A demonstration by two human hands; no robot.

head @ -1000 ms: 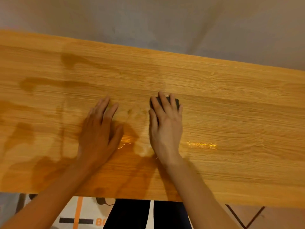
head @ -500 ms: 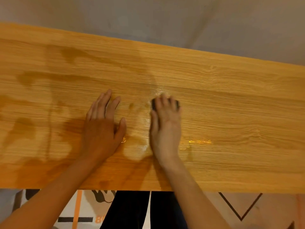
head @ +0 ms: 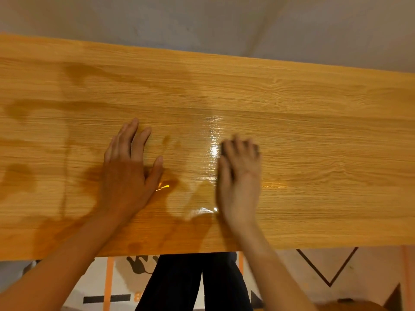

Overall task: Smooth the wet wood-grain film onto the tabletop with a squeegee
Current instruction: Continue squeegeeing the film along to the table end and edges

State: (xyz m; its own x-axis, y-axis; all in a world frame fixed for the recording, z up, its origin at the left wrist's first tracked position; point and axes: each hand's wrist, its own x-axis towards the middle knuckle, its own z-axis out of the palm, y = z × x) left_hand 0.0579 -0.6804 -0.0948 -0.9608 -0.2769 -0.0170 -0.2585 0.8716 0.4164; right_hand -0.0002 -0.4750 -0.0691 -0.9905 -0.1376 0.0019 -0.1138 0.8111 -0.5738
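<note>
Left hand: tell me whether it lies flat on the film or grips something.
Flat. The left hand rests palm down on the wood-grain film, fingers straight and spread, holding nothing.

1 head-worn camera looks forward and steeply down, close over the tabletop (head: 314, 131), which crosses the whole frame on a slight slant. The wall (head: 202, 19) lies beyond, the floor (head: 336, 277) below its near edge.

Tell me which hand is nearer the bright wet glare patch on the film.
Right. The right hand, holding the squeegee, sits directly beside the glare patch; the left hand lies flat farther to its left.
</note>
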